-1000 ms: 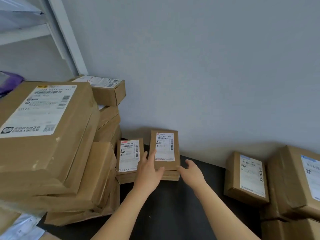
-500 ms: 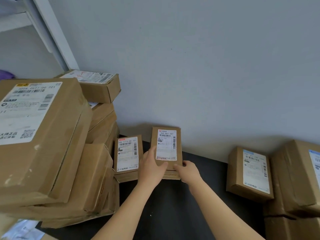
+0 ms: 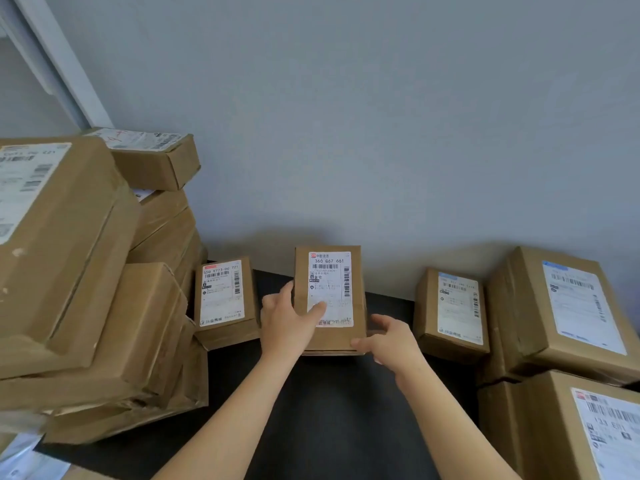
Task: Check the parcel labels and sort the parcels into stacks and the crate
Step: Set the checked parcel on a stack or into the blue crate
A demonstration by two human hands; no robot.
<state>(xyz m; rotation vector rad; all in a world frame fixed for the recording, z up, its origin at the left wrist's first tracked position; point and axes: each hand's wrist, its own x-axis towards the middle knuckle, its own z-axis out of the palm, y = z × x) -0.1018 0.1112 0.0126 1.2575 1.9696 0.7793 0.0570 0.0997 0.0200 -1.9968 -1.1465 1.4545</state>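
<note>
A small brown parcel (image 3: 330, 271) with a white label reading 360 G67 661 lies on a thin stack near the grey wall. My left hand (image 3: 287, 322) grips its left edge, thumb pressed on the label. My right hand (image 3: 388, 339) holds its front right corner with curled fingers. To its left lies a similar small parcel (image 3: 225, 299) with a label reading 550 Y773. Another small labelled parcel (image 3: 450, 310) sits to the right.
A tall, leaning stack of large brown boxes (image 3: 79, 271) fills the left side. Larger labelled boxes (image 3: 568, 317) are stacked at the right. Everything rests on a black surface (image 3: 332, 417). A white frame (image 3: 59, 64) runs up the left corner.
My left hand closed onto the middle parcel's left edge and my right hand reached its front right corner. The parcel now sits farther from its left neighbour. The view shifted left.
</note>
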